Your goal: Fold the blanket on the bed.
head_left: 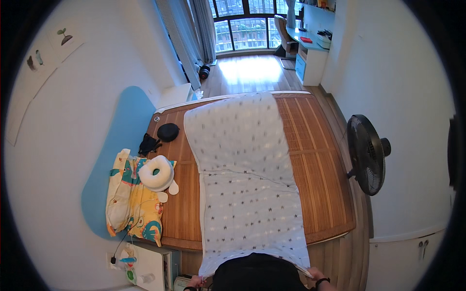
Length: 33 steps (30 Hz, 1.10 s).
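A white quilt with a star print [251, 203] lies lengthwise over a bed with a brown bamboo mat [316, 171]. Its far part is blurred and folded or lifted, with a crease running across the middle. My left hand [196, 281] pinches the near left corner of the quilt. At the near right corner, my right hand [315, 273] grips the edge, a dark band on its wrist. Between the two hands the quilt's near edge sags against my black top [258, 272], which hides part of it.
Left on the bed are a patterned pillow [145, 218], a white ring-shaped neck pillow [164, 182], a black round case [168, 132] and a black cloth item [148, 144]. A nightstand [151, 260] stands near left. A black standing fan [366, 154] is at the right.
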Each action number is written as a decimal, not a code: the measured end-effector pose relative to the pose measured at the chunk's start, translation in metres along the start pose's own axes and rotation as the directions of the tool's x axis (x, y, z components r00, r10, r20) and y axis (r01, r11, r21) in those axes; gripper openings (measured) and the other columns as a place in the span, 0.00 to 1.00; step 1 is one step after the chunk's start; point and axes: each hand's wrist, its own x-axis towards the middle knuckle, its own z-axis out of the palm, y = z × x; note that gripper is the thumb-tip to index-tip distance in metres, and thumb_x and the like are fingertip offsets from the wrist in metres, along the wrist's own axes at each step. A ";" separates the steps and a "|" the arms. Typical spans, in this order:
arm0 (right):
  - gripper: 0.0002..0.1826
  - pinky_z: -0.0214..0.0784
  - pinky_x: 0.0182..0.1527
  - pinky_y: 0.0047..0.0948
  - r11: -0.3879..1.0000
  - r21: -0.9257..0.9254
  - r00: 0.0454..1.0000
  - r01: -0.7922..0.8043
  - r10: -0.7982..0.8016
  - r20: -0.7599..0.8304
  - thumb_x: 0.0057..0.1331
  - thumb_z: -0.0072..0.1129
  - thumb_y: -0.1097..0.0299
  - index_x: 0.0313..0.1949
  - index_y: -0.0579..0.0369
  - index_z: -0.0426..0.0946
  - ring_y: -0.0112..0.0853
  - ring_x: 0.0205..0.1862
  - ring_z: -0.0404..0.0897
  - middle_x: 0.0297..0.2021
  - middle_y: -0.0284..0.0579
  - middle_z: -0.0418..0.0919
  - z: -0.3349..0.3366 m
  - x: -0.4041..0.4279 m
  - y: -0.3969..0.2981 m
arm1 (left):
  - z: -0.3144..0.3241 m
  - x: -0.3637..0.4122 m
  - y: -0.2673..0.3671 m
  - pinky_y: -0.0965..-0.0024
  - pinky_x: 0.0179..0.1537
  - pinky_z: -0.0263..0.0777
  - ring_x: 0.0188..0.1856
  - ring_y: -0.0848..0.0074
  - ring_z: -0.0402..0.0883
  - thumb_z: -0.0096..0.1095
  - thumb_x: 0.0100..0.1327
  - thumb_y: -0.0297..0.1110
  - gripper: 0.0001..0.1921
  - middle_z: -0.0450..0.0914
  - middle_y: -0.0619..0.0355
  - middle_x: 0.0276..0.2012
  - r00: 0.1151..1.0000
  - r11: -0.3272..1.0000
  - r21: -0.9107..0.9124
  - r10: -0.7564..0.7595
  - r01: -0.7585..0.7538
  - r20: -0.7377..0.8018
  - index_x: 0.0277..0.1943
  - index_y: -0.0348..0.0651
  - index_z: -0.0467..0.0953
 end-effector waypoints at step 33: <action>0.30 0.70 0.29 0.31 0.836 0.117 0.826 -0.536 0.548 -0.131 0.50 0.68 0.51 0.41 0.68 0.74 0.37 0.28 0.77 0.32 0.47 0.78 -0.017 -0.042 -0.093 | -0.100 -0.045 -0.026 0.80 0.12 0.54 0.12 0.84 0.62 0.56 0.62 0.32 0.12 0.72 0.60 0.17 0.966 0.947 -0.255 0.230 -0.196 0.114 0.47 0.40 0.72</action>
